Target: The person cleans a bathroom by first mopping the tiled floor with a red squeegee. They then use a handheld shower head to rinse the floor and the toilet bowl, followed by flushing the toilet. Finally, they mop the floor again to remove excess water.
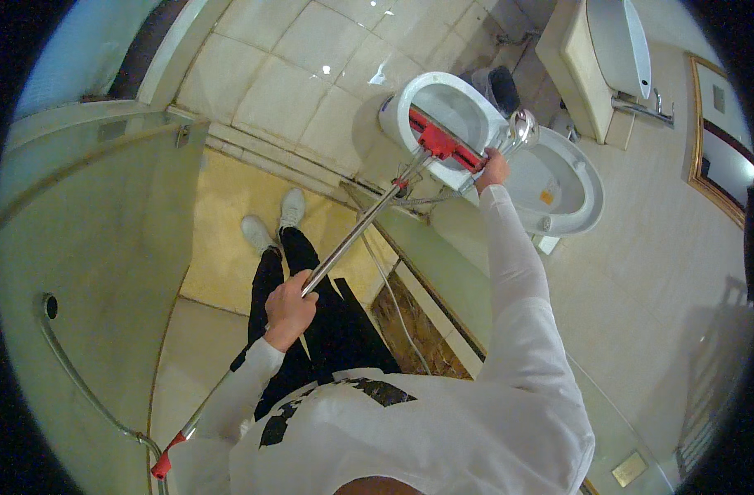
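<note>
My left hand (291, 310) is wrapped round the metal pole of a mop (352, 238), in front of my legs. The pole slants from a red end at lower left to a long red head, which lies across the open white toilet bowl (468, 106). Beside the right end of that head, my right hand (493, 171) is closed round what looks like a chrome hand shower (522, 129). Its shiny round head points up past my fingers, and a flexible hose (439, 200) trails off to the left below. My fingers partly hide the shower's handle.
A white oval fixture (563, 186) adjoins the toilet on the right. Behind it are a dark bin (497, 89) and a sink (620, 45) with a chrome tap. Glass panels (88, 247) stand at left; a low ledge (266, 155) edges the yellowish floor mat (220, 239).
</note>
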`<act>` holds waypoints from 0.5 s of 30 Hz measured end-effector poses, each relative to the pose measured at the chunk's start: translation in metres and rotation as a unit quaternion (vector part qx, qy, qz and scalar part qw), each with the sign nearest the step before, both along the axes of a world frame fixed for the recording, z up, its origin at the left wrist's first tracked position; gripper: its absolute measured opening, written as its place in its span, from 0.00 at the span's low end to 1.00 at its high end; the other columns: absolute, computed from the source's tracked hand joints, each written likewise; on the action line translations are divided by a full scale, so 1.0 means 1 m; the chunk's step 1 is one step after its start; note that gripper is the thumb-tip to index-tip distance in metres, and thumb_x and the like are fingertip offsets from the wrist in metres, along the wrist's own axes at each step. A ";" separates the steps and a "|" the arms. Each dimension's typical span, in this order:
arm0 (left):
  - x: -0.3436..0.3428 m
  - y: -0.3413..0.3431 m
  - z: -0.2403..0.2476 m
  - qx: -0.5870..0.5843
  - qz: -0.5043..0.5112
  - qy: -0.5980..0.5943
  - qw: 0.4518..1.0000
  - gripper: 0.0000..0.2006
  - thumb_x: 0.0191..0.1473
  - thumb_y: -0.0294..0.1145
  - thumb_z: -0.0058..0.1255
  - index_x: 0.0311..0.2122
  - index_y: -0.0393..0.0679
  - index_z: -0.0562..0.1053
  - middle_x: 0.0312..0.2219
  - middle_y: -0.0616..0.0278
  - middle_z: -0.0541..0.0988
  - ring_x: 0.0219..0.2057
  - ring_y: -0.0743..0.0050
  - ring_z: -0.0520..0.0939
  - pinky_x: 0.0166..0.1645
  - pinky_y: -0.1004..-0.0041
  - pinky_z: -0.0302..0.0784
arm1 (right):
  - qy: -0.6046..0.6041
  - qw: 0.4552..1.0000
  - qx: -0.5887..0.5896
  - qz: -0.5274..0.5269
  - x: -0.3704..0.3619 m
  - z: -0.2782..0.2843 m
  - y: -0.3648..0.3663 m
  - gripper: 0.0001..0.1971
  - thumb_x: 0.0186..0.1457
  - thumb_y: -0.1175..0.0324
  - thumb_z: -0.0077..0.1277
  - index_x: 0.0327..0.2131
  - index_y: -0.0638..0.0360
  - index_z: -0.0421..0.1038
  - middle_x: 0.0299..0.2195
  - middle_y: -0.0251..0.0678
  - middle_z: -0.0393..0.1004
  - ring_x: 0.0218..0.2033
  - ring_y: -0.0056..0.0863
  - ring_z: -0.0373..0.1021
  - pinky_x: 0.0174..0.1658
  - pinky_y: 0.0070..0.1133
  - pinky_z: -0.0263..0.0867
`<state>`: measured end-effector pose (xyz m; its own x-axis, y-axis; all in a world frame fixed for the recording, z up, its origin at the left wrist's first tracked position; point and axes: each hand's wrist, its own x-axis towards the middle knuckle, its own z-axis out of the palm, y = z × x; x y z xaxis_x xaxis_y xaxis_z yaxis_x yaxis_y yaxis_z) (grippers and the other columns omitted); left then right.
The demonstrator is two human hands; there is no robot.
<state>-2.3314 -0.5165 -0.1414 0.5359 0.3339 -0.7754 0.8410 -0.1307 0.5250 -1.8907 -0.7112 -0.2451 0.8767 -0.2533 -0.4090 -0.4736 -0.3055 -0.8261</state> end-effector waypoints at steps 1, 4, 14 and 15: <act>-0.001 0.003 0.001 -0.010 -0.002 0.001 1.000 0.19 0.43 0.29 0.55 0.44 0.48 0.72 0.34 0.54 0.78 0.36 0.51 0.78 0.40 0.59 0.72 | 0.027 0.998 0.008 -0.053 0.000 0.001 -0.004 0.08 0.47 0.69 0.48 0.22 0.63 0.63 0.11 0.35 0.57 0.09 0.30 0.58 0.11 0.28 0.55; -0.004 0.009 0.002 -0.085 0.009 0.016 0.996 0.16 0.46 0.31 0.52 0.43 0.49 0.72 0.29 0.55 0.77 0.33 0.54 0.78 0.37 0.62 0.71 | -0.005 0.998 0.050 -0.025 0.007 -0.001 -0.009 0.07 0.46 0.69 0.48 0.23 0.63 0.64 0.11 0.34 0.58 0.09 0.29 0.58 0.12 0.27 0.55; -0.012 0.048 -0.019 -0.270 0.053 -0.030 0.961 0.16 0.50 0.33 0.48 0.45 0.42 0.71 0.17 0.68 0.65 0.19 0.80 0.68 0.24 0.74 0.64 | 0.038 0.996 -0.076 -0.014 0.023 0.018 0.000 0.07 0.47 0.70 0.49 0.27 0.64 0.68 0.12 0.33 0.59 0.10 0.28 0.57 0.15 0.27 0.57; -0.011 0.051 -0.021 -0.291 0.069 -0.029 0.954 0.17 0.51 0.33 0.48 0.46 0.41 0.70 0.16 0.70 0.64 0.18 0.82 0.67 0.23 0.75 0.63 | 0.017 0.997 -0.077 0.022 0.022 0.022 -0.001 0.07 0.47 0.69 0.49 0.26 0.63 0.67 0.12 0.32 0.58 0.10 0.27 0.56 0.15 0.28 0.57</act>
<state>-2.3428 -0.4650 -0.1622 0.5648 -0.0732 -0.8220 0.7970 0.3069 0.5203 -1.8687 -0.7127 -0.2233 0.8743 -0.2774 -0.3982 -0.4844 -0.4482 -0.7513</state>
